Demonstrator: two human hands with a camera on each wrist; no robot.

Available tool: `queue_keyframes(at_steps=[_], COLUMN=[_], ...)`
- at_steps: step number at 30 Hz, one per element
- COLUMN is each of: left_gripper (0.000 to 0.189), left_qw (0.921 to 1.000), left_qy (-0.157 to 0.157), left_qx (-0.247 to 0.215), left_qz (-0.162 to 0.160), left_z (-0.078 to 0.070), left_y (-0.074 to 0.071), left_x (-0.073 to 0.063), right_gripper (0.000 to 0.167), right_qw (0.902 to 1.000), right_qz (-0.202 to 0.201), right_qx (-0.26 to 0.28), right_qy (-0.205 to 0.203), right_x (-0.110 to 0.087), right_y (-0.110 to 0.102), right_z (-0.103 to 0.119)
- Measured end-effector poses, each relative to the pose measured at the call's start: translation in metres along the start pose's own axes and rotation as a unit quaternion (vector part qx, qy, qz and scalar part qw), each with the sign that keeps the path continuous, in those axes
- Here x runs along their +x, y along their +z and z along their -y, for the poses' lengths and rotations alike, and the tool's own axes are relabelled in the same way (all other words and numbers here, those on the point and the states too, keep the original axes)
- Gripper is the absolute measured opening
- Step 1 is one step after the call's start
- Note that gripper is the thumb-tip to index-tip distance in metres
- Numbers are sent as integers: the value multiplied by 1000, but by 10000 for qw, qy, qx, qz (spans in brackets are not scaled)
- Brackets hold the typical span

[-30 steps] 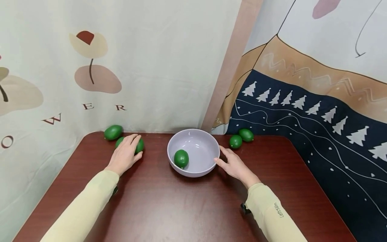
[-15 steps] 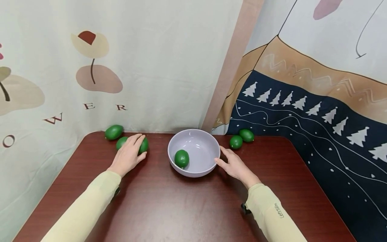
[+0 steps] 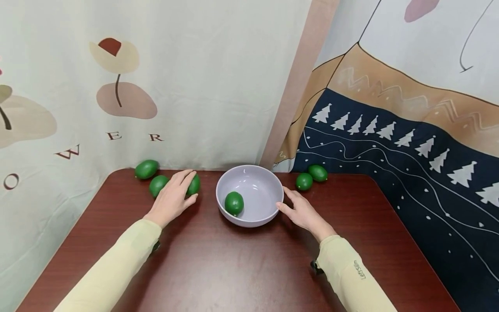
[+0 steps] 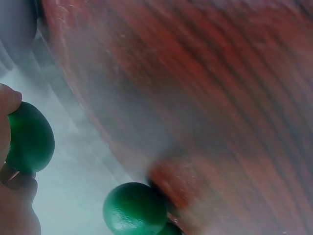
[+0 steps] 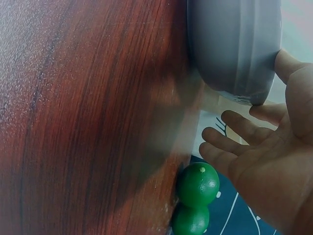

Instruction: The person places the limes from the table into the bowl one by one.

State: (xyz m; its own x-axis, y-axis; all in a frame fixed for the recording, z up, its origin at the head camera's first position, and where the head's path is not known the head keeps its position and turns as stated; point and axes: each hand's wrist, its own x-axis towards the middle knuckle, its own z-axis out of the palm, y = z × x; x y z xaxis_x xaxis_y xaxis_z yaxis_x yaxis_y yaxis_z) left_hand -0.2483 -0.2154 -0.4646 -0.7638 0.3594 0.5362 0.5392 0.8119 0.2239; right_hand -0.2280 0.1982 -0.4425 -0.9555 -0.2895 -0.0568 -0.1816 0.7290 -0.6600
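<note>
My left hand (image 3: 171, 200) grips a green lime (image 3: 194, 185) left of the bowl; in the left wrist view the lime (image 4: 33, 139) shows between thumb and fingers, clear of the table. Centred near the back edge is a pale lilac bowl (image 3: 259, 207) with one lime (image 3: 234, 203) lying in it. On the bowl's right side rests my right hand (image 3: 304, 213). The right wrist view has its thumb and index finger touching the bowl (image 5: 230, 44), while the other fingers (image 5: 222, 142) stay loosely extended below it.
Two limes lie at the back left, one lime (image 3: 146, 169) by the edge and another lime (image 3: 158, 186) nearer my left hand. At the back right sit a lime (image 3: 304, 181) and a second lime (image 3: 317, 173). Patterned curtains (image 3: 214, 86) hang behind the dark red-brown table (image 3: 226, 268).
My left hand has moved right toward the bowl with the lime in its grip, away from the lime left behind it. The right hand and the bowl have stayed in place.
</note>
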Motion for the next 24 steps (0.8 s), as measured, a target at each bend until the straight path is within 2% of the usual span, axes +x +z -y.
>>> queue_keyframes(at_steps=[24], left_gripper=[70], left_qw=[9990], left_qy=[426], left_qx=[-42], left_qz=[-95], left_z=[-22], left_y=[-7], left_x=[13], right_gripper=[71], right_qw=[9999], right_qz=[49], right_qx=[52], right_qy=[116], right_x=[0], right_y=[0], right_z=[1])
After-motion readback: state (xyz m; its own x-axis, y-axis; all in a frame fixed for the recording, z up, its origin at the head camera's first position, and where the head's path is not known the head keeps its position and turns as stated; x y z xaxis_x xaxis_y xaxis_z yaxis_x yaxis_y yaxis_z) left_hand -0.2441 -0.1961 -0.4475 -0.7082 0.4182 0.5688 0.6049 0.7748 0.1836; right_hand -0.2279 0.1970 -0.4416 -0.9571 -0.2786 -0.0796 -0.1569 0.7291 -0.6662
